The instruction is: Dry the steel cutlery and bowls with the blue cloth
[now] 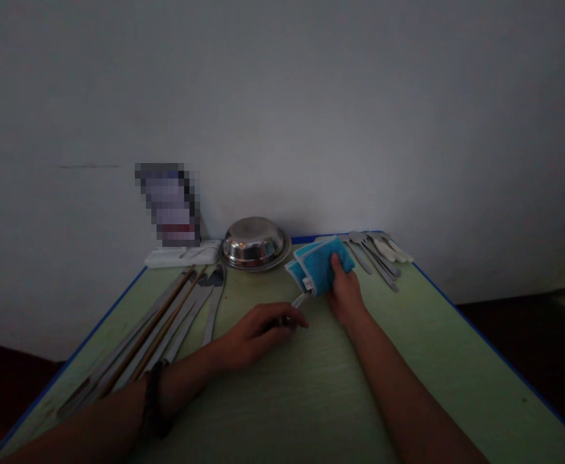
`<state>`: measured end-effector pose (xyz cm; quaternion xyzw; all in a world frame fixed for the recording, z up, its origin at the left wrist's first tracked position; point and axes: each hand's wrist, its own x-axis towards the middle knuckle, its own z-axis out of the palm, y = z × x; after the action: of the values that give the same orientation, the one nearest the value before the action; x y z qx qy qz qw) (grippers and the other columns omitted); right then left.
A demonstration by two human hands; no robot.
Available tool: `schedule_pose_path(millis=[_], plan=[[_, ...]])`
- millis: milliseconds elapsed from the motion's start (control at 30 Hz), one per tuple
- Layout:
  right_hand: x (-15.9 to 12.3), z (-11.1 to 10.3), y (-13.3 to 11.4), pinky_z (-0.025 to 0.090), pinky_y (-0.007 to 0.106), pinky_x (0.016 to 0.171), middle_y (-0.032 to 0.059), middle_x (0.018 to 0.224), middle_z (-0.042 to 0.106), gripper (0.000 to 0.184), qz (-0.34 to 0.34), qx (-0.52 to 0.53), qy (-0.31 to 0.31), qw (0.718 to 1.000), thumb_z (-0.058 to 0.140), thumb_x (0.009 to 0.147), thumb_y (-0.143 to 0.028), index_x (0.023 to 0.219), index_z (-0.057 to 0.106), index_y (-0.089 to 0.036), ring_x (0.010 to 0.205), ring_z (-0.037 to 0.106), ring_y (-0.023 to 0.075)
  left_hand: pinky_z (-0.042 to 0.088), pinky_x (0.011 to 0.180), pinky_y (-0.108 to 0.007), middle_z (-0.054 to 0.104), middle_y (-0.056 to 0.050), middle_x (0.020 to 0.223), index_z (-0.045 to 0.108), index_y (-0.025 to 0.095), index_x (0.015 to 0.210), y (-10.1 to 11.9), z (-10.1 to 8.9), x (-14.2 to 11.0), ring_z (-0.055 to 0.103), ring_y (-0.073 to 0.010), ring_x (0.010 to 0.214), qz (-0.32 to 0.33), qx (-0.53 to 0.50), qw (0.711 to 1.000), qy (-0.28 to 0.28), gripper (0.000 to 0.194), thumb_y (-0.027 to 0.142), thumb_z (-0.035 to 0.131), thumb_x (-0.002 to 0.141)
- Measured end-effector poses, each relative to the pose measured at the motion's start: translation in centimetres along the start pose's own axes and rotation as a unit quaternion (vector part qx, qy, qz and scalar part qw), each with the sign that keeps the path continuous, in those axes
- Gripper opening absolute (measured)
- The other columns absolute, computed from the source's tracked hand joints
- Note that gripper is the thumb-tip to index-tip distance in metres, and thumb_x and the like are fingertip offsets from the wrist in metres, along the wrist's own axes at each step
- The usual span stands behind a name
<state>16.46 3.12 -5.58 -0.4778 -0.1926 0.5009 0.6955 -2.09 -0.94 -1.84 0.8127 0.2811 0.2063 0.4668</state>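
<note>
Light-blue folded cloth with white edging and a small white label [321, 269], held above the table to the right of and nearer the viewer than the upturned, shiny round metal bowl [253, 243]. The right hand [346, 290] pinches the cloth, its thumb laid across the blue face. The left hand [263, 332], nearer the viewer than the bowl, has its fingers bent together about a slim, shiny utensil [300, 300], most of which is hidden; the visible end meets the cloth's lower edge. A dark bracelet [153, 399] circles the left wrist. Left of the bowl and toward the viewer lie long silver metal utensils [213, 309] and two thin brown sticks [155, 318], roughly side by side. Just left of the bowl is a low white slab [159, 259], with a pixelated upright panel [172, 205] above it. Right of the bowl, beyond the cloth, lie silver cutlery [376, 261] and cream-handled utensils [387, 250]. The pale-green, blue-edged table [437, 386] supports the bowl; a grey wall [311, 129] rises behind it.
</note>
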Motion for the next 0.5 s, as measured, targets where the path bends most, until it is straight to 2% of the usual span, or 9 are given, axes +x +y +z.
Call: schedule_pose_path(millis=[100,200,333,400,500], plan=[[0.22,-0.1,0.17,0.049,0.036,0.081,0.0048,0.093,0.07,0.029,0.0,-0.004,-0.028,1.0,0.065,0.068,-0.038,0.088,0.062,-0.018,0.084,0.065,0.0193,0.043,0.072,-0.027,0.062,-0.004,0.082,0.062,0.016,0.105,-0.16,-0.18,-0.09,0.056,-0.017,0.079,0.015,-0.069,0.996,-0.046,0.028,0.025,0.043,0.085],[0.41,-0.28,0.36,0.049,0.037,0.081,0.0035,0.086,0.071,0.026,0.011,-0.006,-0.065,0.998,0.067,0.065,-0.033,0.087,0.063,-0.018,0.081,0.065,0.0196,0.043,0.075,-0.028,0.064,-0.006,0.088,0.061,0.016,0.105,-0.1,-0.26,-0.06,0.057,-0.0174,0.083,-0.002,-0.095,0.994,-0.051,0.028,0.026,0.042,0.088],[0.23,-0.28,0.16,0.049,0.038,0.081,0.0024,0.081,0.072,0.023,0.016,0.002,-0.09,0.996,0.068,0.064,-0.03,0.084,0.063,-0.019,0.08,0.066,0.0199,0.043,0.071,-0.026,0.064,-0.006,0.087,0.062,0.016,0.099,0.03,-0.16,0.06,0.056,-0.0165,0.082,-0.019,-0.097,0.994,-0.05,0.025,0.027,0.042,0.089],[0.03,-0.2,-0.11,0.049,0.038,0.081,0.0021,0.081,0.072,0.021,0.023,0.004,-0.092,0.996,0.067,0.065,-0.029,0.084,0.063,-0.019,0.08,0.066,0.0197,0.042,0.065,-0.024,0.062,-0.005,0.085,0.06,0.016,0.1,-0.22,0.11,0.16,0.054,-0.0149,0.078,-0.026,-0.111,0.993,-0.023,0.025,0.027,0.04,0.09],[-0.18,-0.12,-0.49,0.05,0.037,0.082,0.0019,0.083,0.072,0.018,0.039,0.022,-0.085,0.995,0.065,0.068,-0.027,0.085,0.063,-0.019,0.08,0.066,0.0189,0.039,0.054,-0.021,0.059,-0.004,0.083,0.047,0.018,0.111,-0.94,0.71,0.43,0.052,-0.0119,0.069,-0.017,-0.145,0.988,0.053,0.025,0.03,0.039,0.091]])
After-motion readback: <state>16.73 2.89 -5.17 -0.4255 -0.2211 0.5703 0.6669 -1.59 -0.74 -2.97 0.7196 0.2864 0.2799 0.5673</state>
